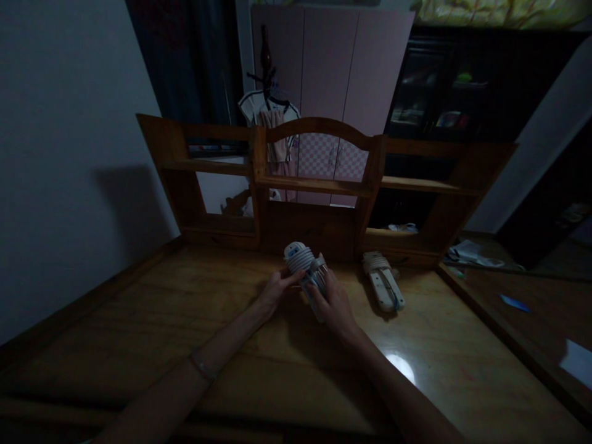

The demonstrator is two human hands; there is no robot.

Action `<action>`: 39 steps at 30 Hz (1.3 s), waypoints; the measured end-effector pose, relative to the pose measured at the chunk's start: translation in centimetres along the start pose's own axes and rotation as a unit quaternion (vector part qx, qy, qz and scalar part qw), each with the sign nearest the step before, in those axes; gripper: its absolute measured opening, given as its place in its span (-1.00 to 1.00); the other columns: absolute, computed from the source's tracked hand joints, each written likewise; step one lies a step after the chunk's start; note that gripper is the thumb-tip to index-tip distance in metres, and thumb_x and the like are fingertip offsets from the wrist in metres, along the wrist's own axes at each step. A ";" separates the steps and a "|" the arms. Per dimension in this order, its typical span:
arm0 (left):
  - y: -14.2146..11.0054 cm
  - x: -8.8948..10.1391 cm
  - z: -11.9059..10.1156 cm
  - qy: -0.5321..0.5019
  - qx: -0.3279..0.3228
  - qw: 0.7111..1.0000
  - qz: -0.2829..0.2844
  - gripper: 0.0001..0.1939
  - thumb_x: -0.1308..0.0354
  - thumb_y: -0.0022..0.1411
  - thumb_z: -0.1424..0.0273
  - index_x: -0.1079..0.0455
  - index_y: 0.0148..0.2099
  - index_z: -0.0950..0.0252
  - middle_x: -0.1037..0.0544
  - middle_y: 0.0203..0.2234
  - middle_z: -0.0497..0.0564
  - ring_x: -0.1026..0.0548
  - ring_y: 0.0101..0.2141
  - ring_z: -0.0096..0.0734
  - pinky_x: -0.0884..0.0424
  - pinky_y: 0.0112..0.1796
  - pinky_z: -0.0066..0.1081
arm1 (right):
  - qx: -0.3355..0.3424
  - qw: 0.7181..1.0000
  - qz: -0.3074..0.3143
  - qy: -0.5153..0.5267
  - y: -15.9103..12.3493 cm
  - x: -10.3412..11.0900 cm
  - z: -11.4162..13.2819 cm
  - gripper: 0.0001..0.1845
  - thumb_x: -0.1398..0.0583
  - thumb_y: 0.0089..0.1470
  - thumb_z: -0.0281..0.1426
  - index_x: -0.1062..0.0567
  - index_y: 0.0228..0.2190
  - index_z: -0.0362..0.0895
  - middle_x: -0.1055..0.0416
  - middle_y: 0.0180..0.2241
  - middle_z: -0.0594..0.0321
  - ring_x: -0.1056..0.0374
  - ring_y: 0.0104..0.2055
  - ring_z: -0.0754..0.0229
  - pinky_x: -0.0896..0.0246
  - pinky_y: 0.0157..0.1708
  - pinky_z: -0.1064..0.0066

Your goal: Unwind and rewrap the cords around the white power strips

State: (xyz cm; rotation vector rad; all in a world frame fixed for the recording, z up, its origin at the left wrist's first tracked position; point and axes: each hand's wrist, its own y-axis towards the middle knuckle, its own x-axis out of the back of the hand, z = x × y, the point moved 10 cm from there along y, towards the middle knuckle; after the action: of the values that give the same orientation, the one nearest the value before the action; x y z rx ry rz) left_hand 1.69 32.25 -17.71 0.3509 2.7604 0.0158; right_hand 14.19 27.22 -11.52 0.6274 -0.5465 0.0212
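One power strip (292, 248), white, its cord (301, 260) wound in a coil about one end, at twelve o'clock from the seated or standing person; whether it touches the wooden desk (185, 320), I cannot tell. Left hand (274, 295): fingers grasping the coil's near side; bracelet (203, 365) at the wrist. Right hand (337, 303): fingers closed around the strip's body, just beside the coil. One second power strip (385, 290), cord-wrapped, lying on the desk at three o'clock from the first, apart from both hands. One wooden shelf unit (319, 184), at twelve, beyond both strips.
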 end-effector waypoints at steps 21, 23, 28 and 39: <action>0.6 1.8 0.3 -0.049 0.021 0.997 -0.053 -0.45 -0.36 -0.01 0.20 -0.37 0.00 0.31 -0.55 -0.20 0.12 -0.56 -0.36 -0.32 -0.54 -0.34 -0.32 | -0.089 0.975 0.034 0.202 0.0 -1.2 -3.4 -0.41 -0.17 0.14 -0.19 -0.24 0.17 -0.03 -0.27 0.12 0.15 -0.25 0.10 0.02 -0.16 0.07 0.18; 0.5 1.7 0.2 -0.045 0.024 0.997 -0.052 -0.44 -0.37 -0.02 0.19 -0.37 0.00 0.30 -0.55 -0.21 0.12 -0.56 -0.36 -0.29 -0.54 -0.33 -0.31 | -0.089 0.974 0.032 0.206 -0.1 -1.1 -3.3 -0.40 -0.17 0.13 -0.19 -0.23 0.17 -0.04 -0.25 0.13 0.15 -0.22 0.12 0.02 -0.15 0.09 0.18; 0.4 1.4 0.1 -0.027 0.030 0.998 -0.041 -0.46 -0.33 0.01 0.14 -0.39 0.00 0.29 -0.54 -0.15 0.15 -0.56 -0.28 -0.22 -0.54 -0.33 -0.30 | -0.104 0.974 0.028 0.201 -0.1 -1.1 -3.7 -0.36 -0.17 0.12 -0.19 -0.19 0.20 -0.02 -0.24 0.14 0.16 -0.20 0.14 -0.01 -0.12 0.12 0.14; 0.5 1.1 -0.9 -0.024 -0.019 0.998 -0.051 -0.47 -0.35 -0.01 0.19 -0.42 -0.03 0.36 -0.53 -0.14 0.17 -0.52 -0.20 -0.22 -0.49 -0.30 -0.38 | -0.065 0.970 0.047 0.227 0.2 -0.9 -2.1 -0.33 -0.13 0.18 -0.24 -0.05 0.26 0.02 -0.15 0.20 0.19 -0.16 0.18 0.03 -0.10 0.13 0.17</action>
State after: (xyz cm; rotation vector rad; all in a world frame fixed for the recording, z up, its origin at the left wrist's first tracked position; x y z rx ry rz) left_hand 0.52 33.01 -17.26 0.1983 2.7227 0.0347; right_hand 14.45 28.70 -13.27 0.4475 -0.1304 0.2115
